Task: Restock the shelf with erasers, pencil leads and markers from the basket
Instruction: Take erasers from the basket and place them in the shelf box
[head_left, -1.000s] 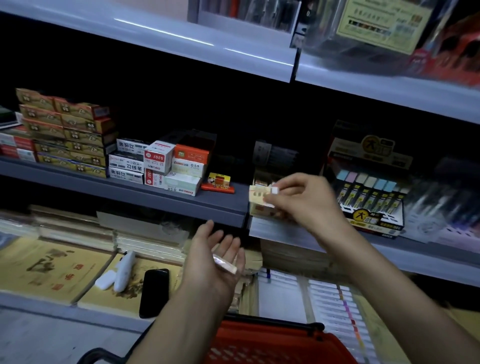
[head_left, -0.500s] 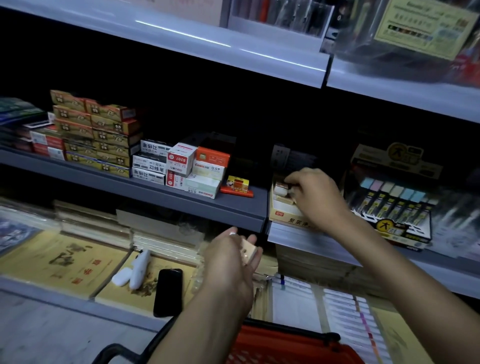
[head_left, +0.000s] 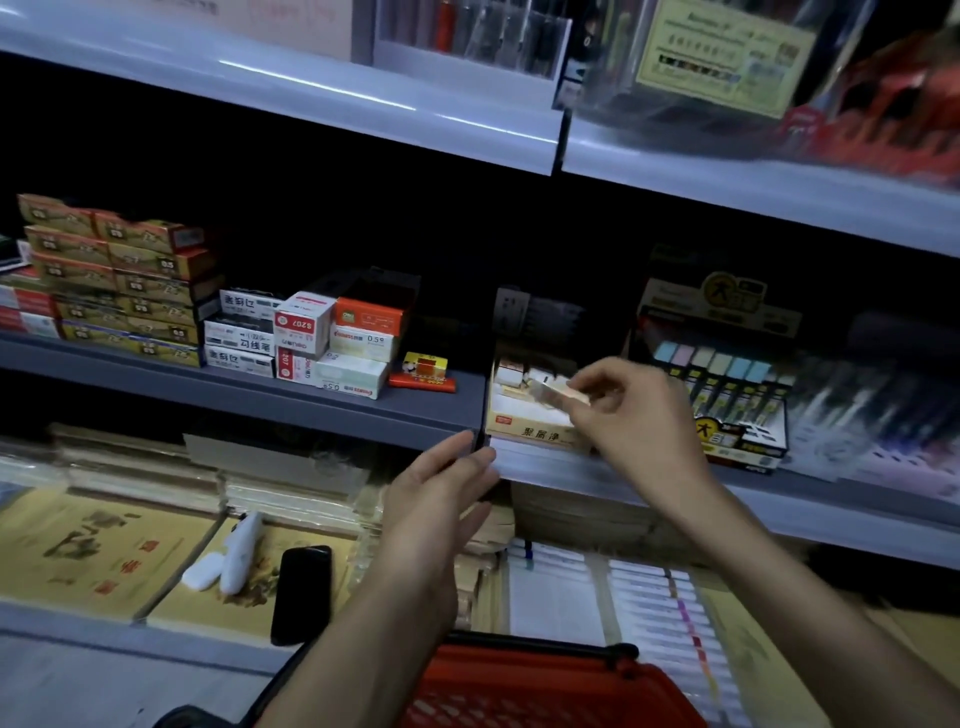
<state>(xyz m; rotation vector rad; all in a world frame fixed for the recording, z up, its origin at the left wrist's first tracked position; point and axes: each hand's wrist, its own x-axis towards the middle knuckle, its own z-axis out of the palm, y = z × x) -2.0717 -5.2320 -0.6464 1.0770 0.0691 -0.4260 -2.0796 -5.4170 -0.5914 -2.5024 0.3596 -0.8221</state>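
right hand (head_left: 631, 415) pinches a small eraser (head_left: 558, 396) between thumb and fingertips, sleeve end pointing left, blurred. it sits just above the open eraser box (head_left: 527, 423) on the middle shelf (head_left: 311, 402), right bay, at the divider. box already has erasers in its back row. left hand (head_left: 436, 501) is lower, fingers straight and close together, tips at the shelf's front lip; can't tell if they touch it. red basket (head_left: 524, 686) is at the bottom edge, under both forearms. pencil lead display (head_left: 727, 374) stands just right of the eraser box, partly behind the right hand. stacked small boxes (head_left: 311, 338) fill the left bay. black phone (head_left: 301, 592) and a white device (head_left: 241, 551) lie on the books on the bottom shelf.
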